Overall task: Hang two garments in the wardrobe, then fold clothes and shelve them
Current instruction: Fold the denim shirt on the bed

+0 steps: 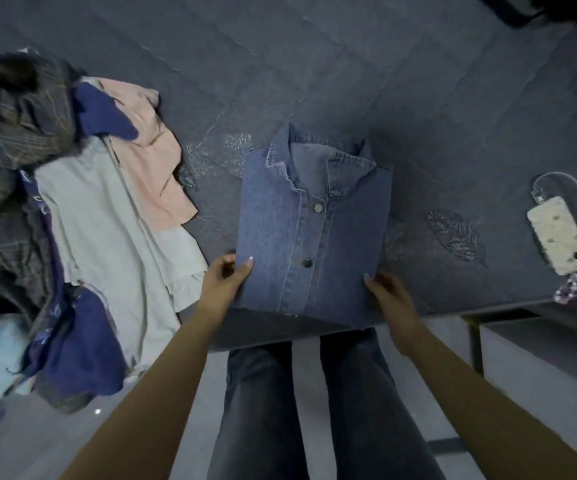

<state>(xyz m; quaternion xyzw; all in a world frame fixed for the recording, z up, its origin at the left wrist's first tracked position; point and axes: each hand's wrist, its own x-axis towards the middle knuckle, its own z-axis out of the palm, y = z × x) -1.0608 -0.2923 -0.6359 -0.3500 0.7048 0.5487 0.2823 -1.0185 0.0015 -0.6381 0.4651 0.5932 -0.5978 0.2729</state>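
A blue denim shirt (311,230) lies folded into a neat rectangle on the dark grey bed cover (349,81), collar at the far end and snap buttons facing up. My left hand (226,280) pinches its near left corner, thumb on top. My right hand (386,292) grips the near right corner. The shirt's near edge hangs slightly past the bed's edge, above my legs.
A heap of unfolded clothes (82,220) lies at the left: a plaid garment, pink, pale grey and dark blue pieces, some hanging off the edge. A phone (559,235) with a charger cable and a beaded strap rests at the right. A low bedside unit (522,341) stands beyond my right arm.
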